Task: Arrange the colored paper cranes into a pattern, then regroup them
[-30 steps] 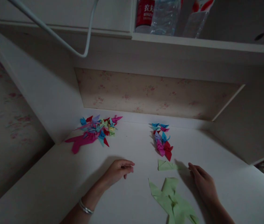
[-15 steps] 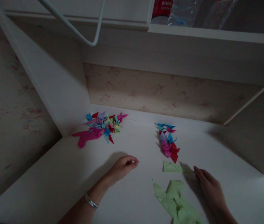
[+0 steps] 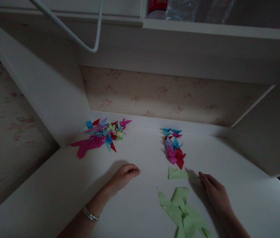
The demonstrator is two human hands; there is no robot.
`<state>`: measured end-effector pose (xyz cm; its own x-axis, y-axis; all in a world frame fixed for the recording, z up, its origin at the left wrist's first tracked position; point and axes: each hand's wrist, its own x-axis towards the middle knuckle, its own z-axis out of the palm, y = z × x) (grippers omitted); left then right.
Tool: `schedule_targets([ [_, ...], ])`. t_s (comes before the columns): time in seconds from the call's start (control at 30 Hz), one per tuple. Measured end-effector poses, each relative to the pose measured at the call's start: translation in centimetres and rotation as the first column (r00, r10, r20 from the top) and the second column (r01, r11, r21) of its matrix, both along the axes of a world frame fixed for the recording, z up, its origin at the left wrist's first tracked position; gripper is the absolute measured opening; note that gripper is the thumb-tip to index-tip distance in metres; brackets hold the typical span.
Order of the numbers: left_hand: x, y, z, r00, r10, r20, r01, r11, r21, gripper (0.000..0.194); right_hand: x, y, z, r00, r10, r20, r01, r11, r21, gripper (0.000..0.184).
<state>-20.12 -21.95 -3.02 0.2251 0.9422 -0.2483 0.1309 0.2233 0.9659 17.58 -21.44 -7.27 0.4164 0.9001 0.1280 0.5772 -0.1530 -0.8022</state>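
My left hand (image 3: 125,176) hovers over the white tabletop, left of the green papers. Its thumb and fingers are curled together, and nothing shows in them. Over on the right, my right hand (image 3: 213,189) has its thumb and finger pinched at the right end of a narrow folded green paper (image 3: 176,173), partly shaded by the hand. A larger green folded paper (image 3: 183,210) with several points lies below it, nearer to me. Beyond the narrow piece sits a group of folded paper cranes (image 3: 176,155) in red, pink, purple and blue.
A bigger heap of colourful paper cranes (image 3: 102,132) lies at the back left, with a pink folded paper (image 3: 85,146) by it. Side panels and a flowered back wall (image 3: 140,92) enclose the table (image 3: 142,211). Overhead are a shelf (image 3: 216,31) and a white bent rod (image 3: 80,44).
The whole view has shifted, so everything appears a little further left and more of the large green paper shows. Both hands keep nearly the same pose over the table.
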Motion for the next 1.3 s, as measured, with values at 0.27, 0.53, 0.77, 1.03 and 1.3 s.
schedule_targets([
  [0.27,-0.1,0.1,-0.1,1.0,-0.012,0.013,0.012,1.0,0.012,0.031,-0.1,-0.1,0.3,0.997,0.051,-0.065,-0.057,0.994,-0.092,0.049],
  [0.53,-0.1,0.3,-0.8,0.996,-0.016,0.087,0.016,1.0,-0.008,0.038,0.1,-0.1,0.1,0.998,0.042,-0.047,-0.047,0.993,-0.111,0.05],
  [0.77,-0.3,0.3,-1.1,0.998,-0.005,0.058,0.006,1.0,-0.02,0.036,0.4,0.1,-0.3,0.997,0.036,-0.067,-0.044,0.991,-0.128,0.051],
  [1.03,-0.3,0.4,-1.3,0.998,0.023,0.067,-0.022,1.0,-0.016,0.034,-0.2,0.0,0.5,0.997,0.038,-0.071,-0.044,0.995,-0.093,0.051],
  [1.3,-0.1,0.4,-1.1,0.996,0.045,0.081,-0.042,0.999,-0.034,0.034,0.5,0.2,-0.3,0.981,-0.067,-0.18,0.064,0.998,-0.027,0.051],
])
